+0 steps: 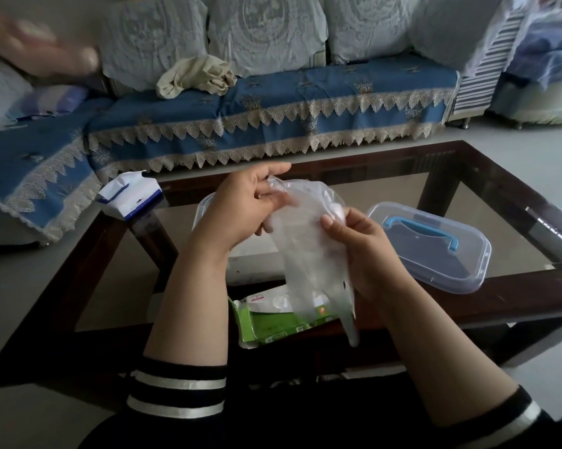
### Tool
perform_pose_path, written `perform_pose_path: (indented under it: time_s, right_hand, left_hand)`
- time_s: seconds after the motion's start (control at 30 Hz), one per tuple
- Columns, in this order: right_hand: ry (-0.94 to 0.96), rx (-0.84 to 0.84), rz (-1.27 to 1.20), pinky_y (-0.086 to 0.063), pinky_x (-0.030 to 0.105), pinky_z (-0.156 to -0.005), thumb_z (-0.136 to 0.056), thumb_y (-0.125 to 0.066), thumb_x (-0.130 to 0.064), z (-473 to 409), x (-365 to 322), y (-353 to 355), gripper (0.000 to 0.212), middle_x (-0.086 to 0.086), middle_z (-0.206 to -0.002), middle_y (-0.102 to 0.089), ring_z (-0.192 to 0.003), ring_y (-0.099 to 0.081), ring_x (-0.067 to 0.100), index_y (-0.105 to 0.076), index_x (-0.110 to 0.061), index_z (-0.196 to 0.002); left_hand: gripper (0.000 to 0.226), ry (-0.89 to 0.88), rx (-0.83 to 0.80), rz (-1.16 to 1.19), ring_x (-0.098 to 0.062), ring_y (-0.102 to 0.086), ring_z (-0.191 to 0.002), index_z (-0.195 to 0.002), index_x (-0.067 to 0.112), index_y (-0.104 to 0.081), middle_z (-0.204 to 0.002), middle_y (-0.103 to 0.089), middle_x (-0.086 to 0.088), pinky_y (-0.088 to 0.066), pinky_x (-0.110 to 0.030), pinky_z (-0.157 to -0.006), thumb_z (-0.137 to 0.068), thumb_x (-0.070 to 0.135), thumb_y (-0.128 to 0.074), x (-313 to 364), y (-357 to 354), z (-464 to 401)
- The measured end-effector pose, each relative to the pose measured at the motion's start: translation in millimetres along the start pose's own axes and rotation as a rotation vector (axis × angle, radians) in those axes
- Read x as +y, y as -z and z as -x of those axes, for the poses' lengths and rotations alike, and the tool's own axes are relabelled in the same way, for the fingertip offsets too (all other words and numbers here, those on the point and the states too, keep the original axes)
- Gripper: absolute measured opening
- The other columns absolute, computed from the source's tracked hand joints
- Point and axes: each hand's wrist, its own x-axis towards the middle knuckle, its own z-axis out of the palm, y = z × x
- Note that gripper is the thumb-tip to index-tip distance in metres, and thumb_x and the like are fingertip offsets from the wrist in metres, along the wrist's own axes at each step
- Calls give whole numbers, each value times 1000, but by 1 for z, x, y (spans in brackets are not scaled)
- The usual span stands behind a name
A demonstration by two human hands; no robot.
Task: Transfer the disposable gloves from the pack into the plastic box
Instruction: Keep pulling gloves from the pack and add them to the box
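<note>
Glass-topped table [487, 202] before a blue-covered sofa [273, 102], both hands [240, 205] [367, 251] gripping clear gloves [308, 241] above it.

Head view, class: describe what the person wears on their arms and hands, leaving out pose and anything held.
Both hands, left hand and right hand, are bare: no gloves or rings visible. Forearms uncovered. Dark sleeves pushed up near the elbows, each cuff ringed by two white stripes.
</note>
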Motion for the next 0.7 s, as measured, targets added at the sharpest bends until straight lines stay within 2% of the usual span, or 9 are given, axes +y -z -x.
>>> perform_pose_path:
  time_s: [0.1, 0.2, 0.3, 0.33, 0.4, 0.47, 0.57, 0.63, 0.7]
  right_hand:
    - [36, 24, -10, -48, 33, -67, -70, -81, -17, 0, -4, -2, 27, 9, -82, -65, -75, -56, 25, -60, -11, -88]
    - [46, 48, 45, -50, 32, -63, -79, -72, -16, -2, -6, -6, 22, 8, -83, -66, -73, -58, 24, -62, -8, -96]
    - [59, 129, 135, -50, 33, -62, -83, -68, -9, -7, -4, -9, 19, 12, -82, -64, -69, -58, 27, -59, -3, -99]
    - [61, 151, 179, -47, 36, -64, -84, -68, -7, -8, -2, -10, 18, 14, -82, -63, -71, -56, 28, -59, -3, -99]
    - [65, 192, 235, -42, 36, -63, -84, -68, -6, -11, 2, -11, 20, 13, -82, -63, -72, -53, 28, -59, -3, -101]
    - [68, 215, 209, -41, 36, -63, -82, -70, -9, -11, 2, -11, 25, 9, -81, -66, -71, -52, 27, -59, -4, -104]
    - [55, 240, 228, -41, 35, -60, -85, -68, -18, -11, 3, -11, 25, 2, -71, -66, -59, -52, 20, -60, -3, -103]
    - [43, 290, 235, -43, 38, -61, -91, -62, -21, -12, 5, -11, 29, 9, -73, -63, -59, -52, 25, -59, 3, -107]
    - [26, 326, 215, -45, 46, -70, -94, -58, -25, -14, 5, -13, 34, 16, -84, -60, -71, -52, 32, -57, 5, -109]
  left_hand:
    - [49, 13, 34, -10, 1, -47, -42, -130, 32, -55, -90, -73, 10, -42, -18, -43, -84, 30, -73, 4, 3, -2]
    - [59, 24, 11, 40, -1, -59, -57, -129, 32, -53, -85, -74, 6, -47, -20, -53, -74, 45, -71, 2, 3, -9]
    - [54, 6, -54, 64, -6, -69, -87, -131, 29, -52, -85, -74, 1, -50, -23, -81, -81, 29, -73, -4, 1, -16]
    - [53, 8, -85, 82, -8, -69, -90, -131, 28, -53, -86, -74, -2, -49, -20, -85, -82, 21, -73, -7, 1, -18]
    - [54, 17, -158, 150, -10, -69, -83, -128, 25, -54, -86, -73, -6, -51, -14, -76, -80, 13, -75, -13, 1, -20]
    - [51, 21, -191, 205, -14, -66, -75, -119, 28, -57, -80, -71, -4, -52, -19, -66, -73, 18, -76, -18, 1, -20]
    - [43, 38, -158, 238, -22, -65, -80, -108, 33, -60, -87, -72, -7, -53, -24, -59, -68, 27, -75, -25, 0, -22]
    - [38, 37, -108, 239, -30, -60, -72, -105, 31, -60, -87, -73, -6, -50, -24, -52, -70, 32, -74, -28, -2, -22]
    - [36, 32, -71, 244, -32, -54, -62, -103, 27, -60, -75, -72, 1, -47, -23, -49, -71, 39, -72, -31, -3, -22]
